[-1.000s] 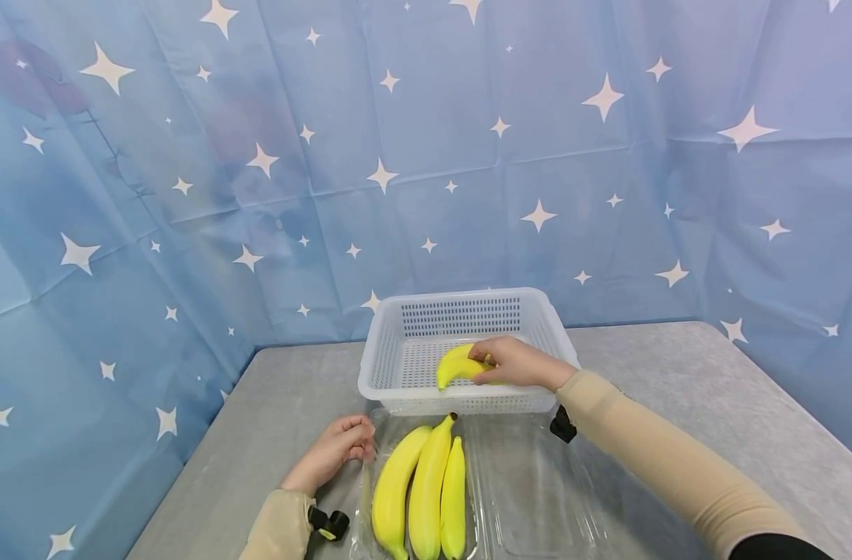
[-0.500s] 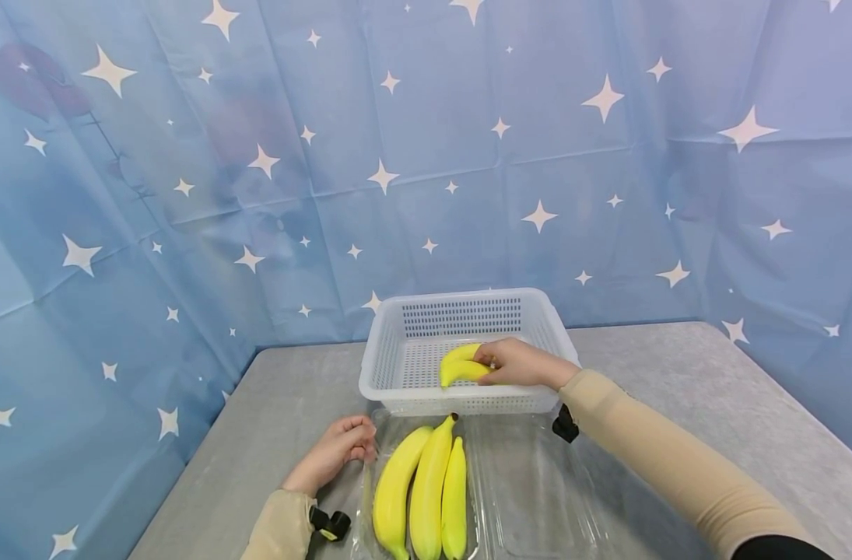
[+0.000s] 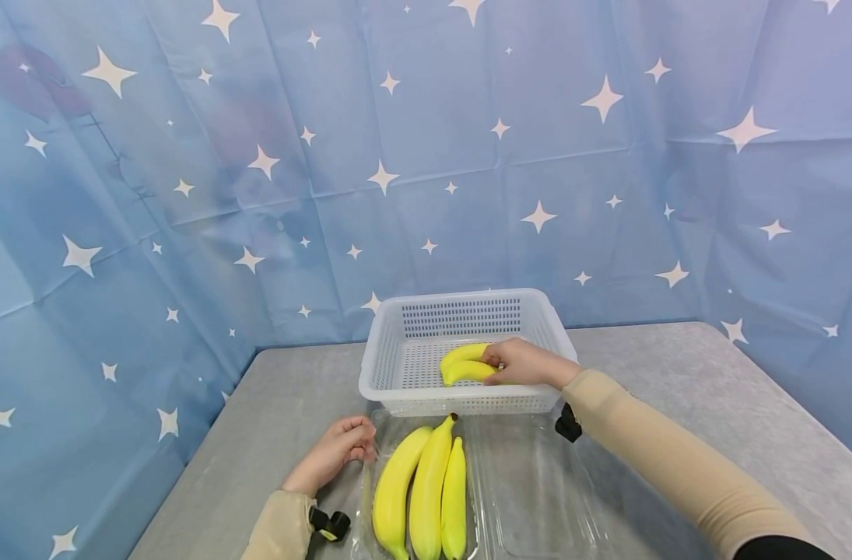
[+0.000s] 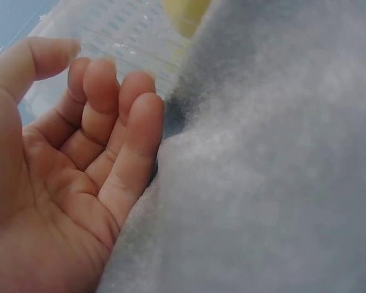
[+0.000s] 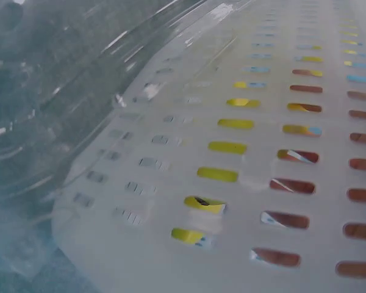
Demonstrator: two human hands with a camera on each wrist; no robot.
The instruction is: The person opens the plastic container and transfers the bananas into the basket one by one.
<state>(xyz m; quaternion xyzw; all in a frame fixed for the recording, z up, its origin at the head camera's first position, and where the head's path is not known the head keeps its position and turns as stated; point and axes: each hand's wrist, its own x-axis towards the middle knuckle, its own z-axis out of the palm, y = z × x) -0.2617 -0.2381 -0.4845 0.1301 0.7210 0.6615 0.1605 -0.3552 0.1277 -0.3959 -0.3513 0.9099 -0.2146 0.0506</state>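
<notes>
Yellow curved banana (image 3: 469,372), pinched by right hand (image 3: 526,362) (left hand (image 3: 338,449): half-curled, empty), could be snagged by white plastic basket's (image 3: 411,395) front edge.

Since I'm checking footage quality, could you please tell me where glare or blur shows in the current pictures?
Head view: bananas fairly sharp, with slight shine; left wrist view: grey surface badly blurred, left hand clearer; right wrist view: bright glare streaks across the clear container, hazy overall.
</notes>
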